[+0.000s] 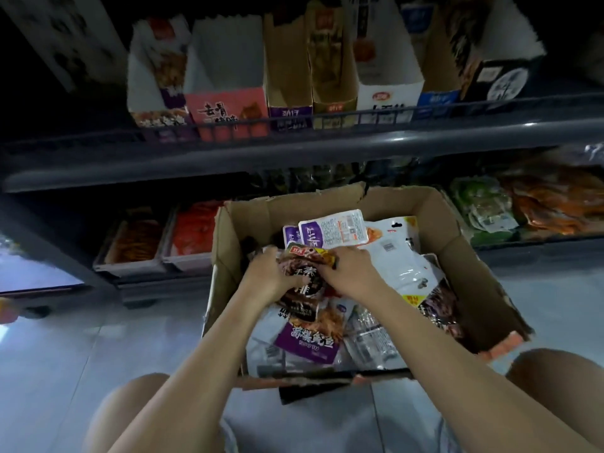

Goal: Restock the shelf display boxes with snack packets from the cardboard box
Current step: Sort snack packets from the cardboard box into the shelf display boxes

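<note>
An open cardboard box [251,210] stands on the floor in front of me, filled with several snack packets. A dark brown packet [305,282] with a yellow and red top lies in the box's middle. My left hand [266,277] grips its left edge and my right hand [348,273] grips its right edge near the top. A purple and white packet [333,231] lies behind it, and a purple packet [309,341] lies in front. Display boxes [228,106] stand in a row on the upper shelf, several of them looking empty.
A dark metal shelf rail [457,125] runs across above the box. The lower shelf holds trays of red and orange packets [192,230] at left and green and orange packets [483,204] at right. My knees [130,403] frame the grey tiled floor.
</note>
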